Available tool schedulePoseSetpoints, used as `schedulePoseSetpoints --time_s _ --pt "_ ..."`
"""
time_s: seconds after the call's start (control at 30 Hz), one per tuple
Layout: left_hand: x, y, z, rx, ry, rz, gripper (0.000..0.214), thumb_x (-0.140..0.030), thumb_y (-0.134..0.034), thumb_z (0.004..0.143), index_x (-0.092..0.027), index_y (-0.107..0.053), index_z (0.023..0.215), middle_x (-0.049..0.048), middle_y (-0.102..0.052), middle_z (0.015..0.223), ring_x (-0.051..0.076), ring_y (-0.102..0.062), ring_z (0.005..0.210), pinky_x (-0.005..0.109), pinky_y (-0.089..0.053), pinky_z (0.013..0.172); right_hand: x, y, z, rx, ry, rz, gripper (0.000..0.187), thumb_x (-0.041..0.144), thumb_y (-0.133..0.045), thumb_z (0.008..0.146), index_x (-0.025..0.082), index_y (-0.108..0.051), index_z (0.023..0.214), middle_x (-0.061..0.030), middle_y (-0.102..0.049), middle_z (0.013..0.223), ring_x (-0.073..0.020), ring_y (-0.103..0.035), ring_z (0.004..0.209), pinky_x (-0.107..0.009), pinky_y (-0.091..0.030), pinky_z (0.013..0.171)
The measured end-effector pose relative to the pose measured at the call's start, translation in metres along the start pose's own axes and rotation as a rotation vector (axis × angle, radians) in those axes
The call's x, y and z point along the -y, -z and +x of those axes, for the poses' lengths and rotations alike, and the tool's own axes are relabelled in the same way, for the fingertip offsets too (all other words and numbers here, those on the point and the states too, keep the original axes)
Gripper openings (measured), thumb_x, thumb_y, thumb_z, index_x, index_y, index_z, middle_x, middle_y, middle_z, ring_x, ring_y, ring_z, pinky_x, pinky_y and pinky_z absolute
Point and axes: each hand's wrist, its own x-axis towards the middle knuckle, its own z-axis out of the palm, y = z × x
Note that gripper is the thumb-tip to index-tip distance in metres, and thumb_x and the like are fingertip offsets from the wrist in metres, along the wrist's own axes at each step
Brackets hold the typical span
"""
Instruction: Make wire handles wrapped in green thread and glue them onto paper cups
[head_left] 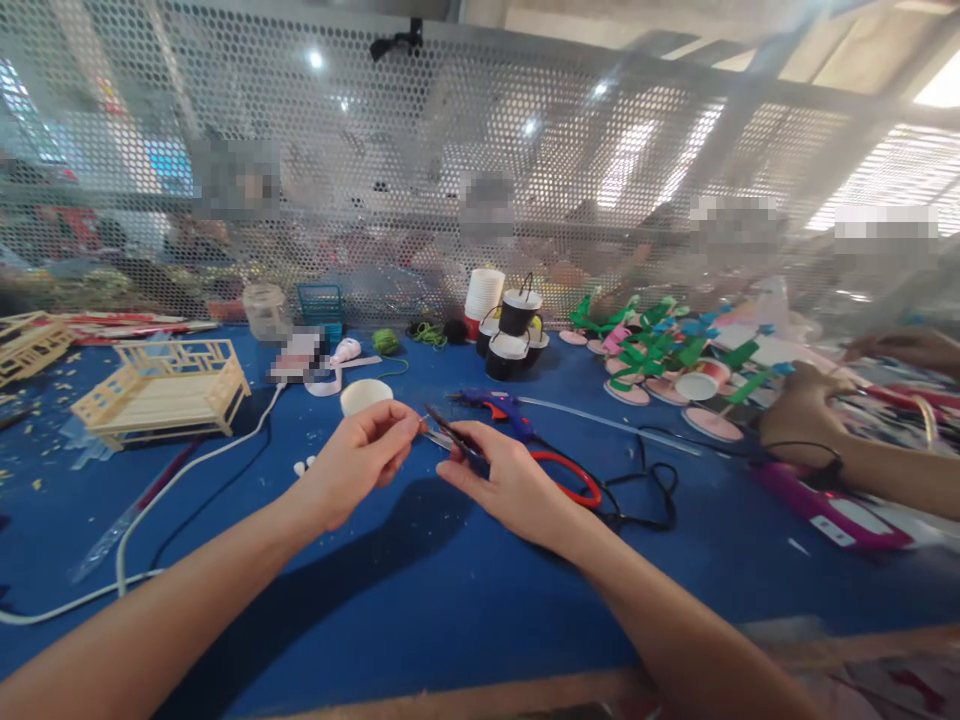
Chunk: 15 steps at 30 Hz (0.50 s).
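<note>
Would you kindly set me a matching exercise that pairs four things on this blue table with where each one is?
Things:
1. scissors
2. miniature stick bed
3. blue glue gun
4. ball of green thread

Places:
A. on the left side of the table
B. held in the right hand
C. at the back, close to the mesh screen
D. lying flat just behind the scissors

Pairs: 1-B, 2-A, 3-D, 4-C
</note>
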Motion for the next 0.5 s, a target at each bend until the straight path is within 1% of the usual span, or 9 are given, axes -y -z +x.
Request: schedulePoseSetpoints --time_s 0.1,0.2,0.33,0.5 --pt "0.001 0.0012 0.0003 0.064 0.028 -0.124 0.013 -0.026 -0.049 0.077 -0.015 -0.048 0.069 -0.0083 -0.034 0.043 0.001 -0.022 0.034 0.013 -0.015 0.034 -0.0018 -0.003 -0.0004 -0.012 0.03 -0.079 0.033 0.032 -0.053 0.075 0.013 -0.05 0.102 -0.0073 -0.057 0.088 -0.0175 -0.053 0.079 -0.031 -0.042 0.072" --pt "0.0014 0.0015 0.0005 0.116 0.081 -0.217 0.013 -0.022 -0.045 0.079 -0.015 -0.047 0.069 -0.0082 -0.033 0.042 0.001 -0.022 0.033 0.012 -0.015 0.033 -0.0039 -0.0037 -0.0008 -0.016 0.065 -0.119 0.033 0.032 -0.052 0.076 0.014 -0.049 0.103 -0.0076 -0.057 0.09 -0.0179 -0.053 0.082 -0.032 -0.042 0.073" --pt "0.0007 0.0008 0.0004 0.131 0.126 -0.264 0.015 -0.019 -0.041 0.081 -0.015 -0.046 0.068 -0.008 -0.033 0.04 0.001 -0.021 0.031 0.012 -0.016 0.032 -0.0064 -0.0041 -0.0017 -0.022 0.103 -0.148 0.03 0.032 -0.051 0.077 0.016 -0.049 0.103 -0.0078 -0.057 0.093 -0.0182 -0.054 0.084 -0.033 -0.043 0.075" --pt "0.0015 0.0018 -0.0007 0.171 0.169 -0.28 0.017 -0.019 -0.039 0.082 -0.016 -0.045 0.067 -0.008 -0.034 0.039 0.001 -0.02 0.029 0.012 -0.015 0.031 -0.0052 -0.0037 -0.0014 -0.02 0.066 -0.178 0.026 0.031 -0.051 0.077 0.015 -0.05 0.098 -0.0079 -0.059 0.092 -0.0191 -0.055 0.083 -0.032 -0.043 0.074"
